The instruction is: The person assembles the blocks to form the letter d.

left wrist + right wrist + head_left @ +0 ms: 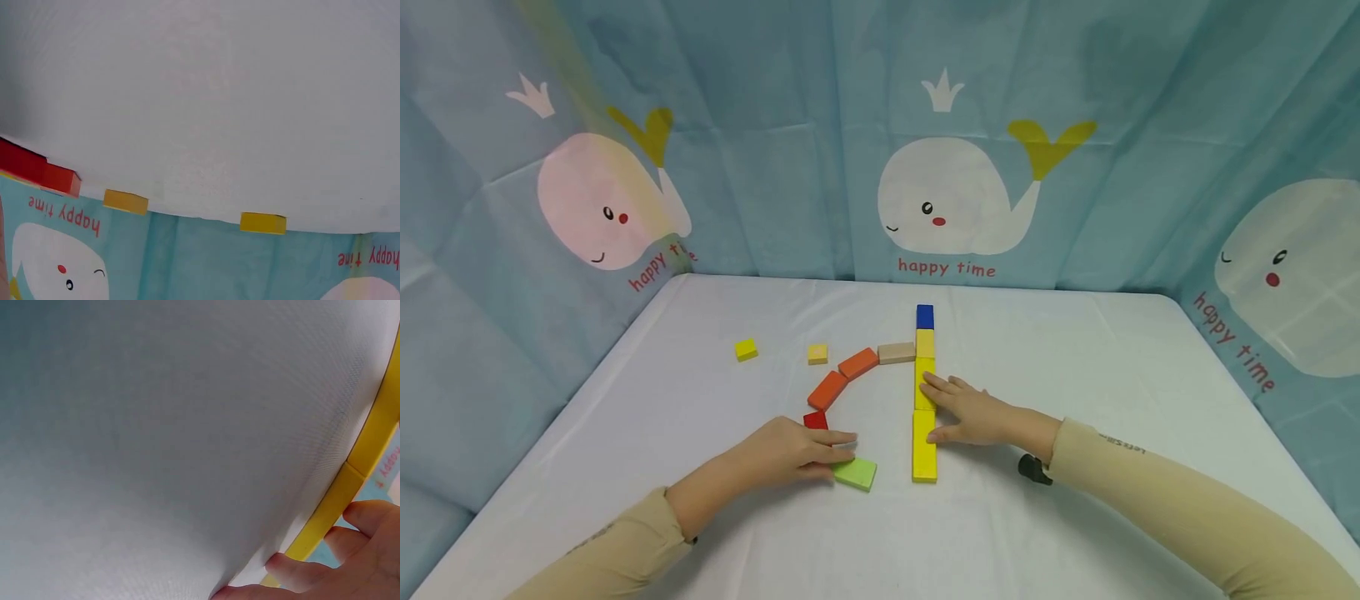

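My left hand [786, 454] is low over the table, its thumb and fingertips at the left end of a light green block [855, 473], pinching it. Just beyond those fingers a red block [816, 420] is partly covered. My right hand [976, 414] rests along the right side of a straight row, fingertips on a yellow block [924, 375] and thumb against a longer yellow block [924, 454]. In the right wrist view its spread fingers [294, 570] lie along the yellow edge. Two orange blocks [827, 390] and a beige block [897, 353] curve from the red block to the row.
A pale yellow block [925, 343] and a blue block [925, 317] top the row. Two small loose pieces, a yellow block [746, 349] and a light yellow block [817, 354], lie at the back left. A whale-print curtain [820, 192] stands behind the white table [1045, 350].
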A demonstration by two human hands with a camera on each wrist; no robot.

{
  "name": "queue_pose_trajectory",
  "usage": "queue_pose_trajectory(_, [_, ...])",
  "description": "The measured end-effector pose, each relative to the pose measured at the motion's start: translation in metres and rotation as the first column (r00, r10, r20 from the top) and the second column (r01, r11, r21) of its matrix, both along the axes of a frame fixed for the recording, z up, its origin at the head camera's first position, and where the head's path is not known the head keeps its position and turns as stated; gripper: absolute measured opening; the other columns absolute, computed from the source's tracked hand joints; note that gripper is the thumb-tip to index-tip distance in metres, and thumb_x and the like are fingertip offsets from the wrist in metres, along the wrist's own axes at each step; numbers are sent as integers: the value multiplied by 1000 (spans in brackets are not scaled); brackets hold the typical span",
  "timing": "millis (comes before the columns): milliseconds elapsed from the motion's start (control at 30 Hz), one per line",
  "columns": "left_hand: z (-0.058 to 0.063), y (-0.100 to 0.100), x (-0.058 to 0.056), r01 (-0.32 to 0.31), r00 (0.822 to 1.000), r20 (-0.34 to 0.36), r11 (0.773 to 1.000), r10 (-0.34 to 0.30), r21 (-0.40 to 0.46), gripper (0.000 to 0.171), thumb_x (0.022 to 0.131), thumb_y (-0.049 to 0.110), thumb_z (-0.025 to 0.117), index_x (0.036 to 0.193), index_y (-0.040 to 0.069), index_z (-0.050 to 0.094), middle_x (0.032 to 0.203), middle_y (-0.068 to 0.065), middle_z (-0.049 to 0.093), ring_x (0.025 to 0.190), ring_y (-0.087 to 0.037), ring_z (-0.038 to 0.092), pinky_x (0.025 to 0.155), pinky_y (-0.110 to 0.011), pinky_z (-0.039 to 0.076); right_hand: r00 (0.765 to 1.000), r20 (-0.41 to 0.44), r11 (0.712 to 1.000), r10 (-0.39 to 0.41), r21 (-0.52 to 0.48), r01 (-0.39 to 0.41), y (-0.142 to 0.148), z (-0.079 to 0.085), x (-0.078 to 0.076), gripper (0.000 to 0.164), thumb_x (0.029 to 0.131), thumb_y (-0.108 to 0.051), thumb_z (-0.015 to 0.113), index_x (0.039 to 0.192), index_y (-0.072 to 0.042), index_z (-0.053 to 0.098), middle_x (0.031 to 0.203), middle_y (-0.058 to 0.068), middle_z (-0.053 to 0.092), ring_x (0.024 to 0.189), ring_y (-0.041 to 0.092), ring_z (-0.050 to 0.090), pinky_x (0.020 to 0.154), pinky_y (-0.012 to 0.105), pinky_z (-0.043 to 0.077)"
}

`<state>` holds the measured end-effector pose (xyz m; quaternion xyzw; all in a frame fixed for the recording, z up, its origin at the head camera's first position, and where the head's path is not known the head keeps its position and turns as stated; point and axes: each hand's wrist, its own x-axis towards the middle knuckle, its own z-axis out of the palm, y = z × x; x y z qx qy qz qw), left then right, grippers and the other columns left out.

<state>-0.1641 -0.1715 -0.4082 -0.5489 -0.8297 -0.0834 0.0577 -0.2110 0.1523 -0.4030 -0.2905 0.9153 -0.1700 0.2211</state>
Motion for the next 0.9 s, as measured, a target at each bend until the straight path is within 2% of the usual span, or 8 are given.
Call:
queue_pose_trajectory(167, [-2,4,2,2,999,39,1000,-1,-17,37,86,26,75,122,16,71,121,5,68,74,-3,67,59,-5,38,1000,4,1000,3,-7,-3,0,0,0,84,91,-49,62,155,-10,24,162,6,12,144,43,12,100,75,17])
queue_pose_trajectory(300, [-2,7,2,-4,999,45,1000,4,-5,36,87,27,74,121,15,71,119,5,68,84,-5,69,60,-8,42,1000,2,1000,3,-3,-3,0,0,0,83,92,-48,62,155,-10,24,162,6,11,144,42,12,100,74,17])
queue_pose_trajectory(433, [4,0,-3,-65,996,62,998,66,-17,40,87,31,73,122,13,70,122,2,67,85,-8,69,61,-12,44,1000,6,1000,0,-2,0,1,0,1,84,92,-49,62,155,-10,23,162,6,11,145,42,11,100,74,16])
queue_pose_trajectory(533, [9,-14,-10,-138,987,77,990,141,-38,42,87,33,73,123,12,69,123,0,67,73,-8,67,58,-14,42,1000,8,1000,-1,-2,1,1,0,1,84,92,-49,62,155,-10,23,162,6,11,145,42,11,101,74,16])
queue_pose_trajectory(633, [9,-28,-17,-179,978,94,982,184,-63,40,87,33,73,122,13,70,123,-2,67,56,-3,56,53,-15,36,1000,7,1000,-2,-1,2,1,0,0,83,92,-49,62,155,-10,23,162,6,11,144,42,12,100,74,17])
queue_pose_trajectory(700, [6,-33,-18,-180,978,97,982,184,-52,40,85,33,74,121,14,71,123,-2,67,45,-1,42,50,-15,33,1000,9,1000,-5,3,5,1,0,0,83,92,-48,62,155,-10,23,162,5,11,145,42,11,101,74,17])
queue_pose_trajectory(767, [3,-33,-17,-164,984,69,986,165,-28,39,83,31,76,119,14,72,121,-3,68,42,-2,39,49,-14,31,1000,11,1000,-6,4,6,1,0,0,83,92,-48,62,155,-11,23,162,5,11,145,42,11,101,74,16])
queue_pose_trajectory(900, [-1,-29,-14,-134,991,-21,990,135,44,37,79,28,80,113,13,75,114,-5,71,41,-6,45,47,-12,33,1000,13,1000,-6,0,6,1,1,1,83,92,-48,62,155,-10,23,163,5,11,145,42,11,101,74,16])
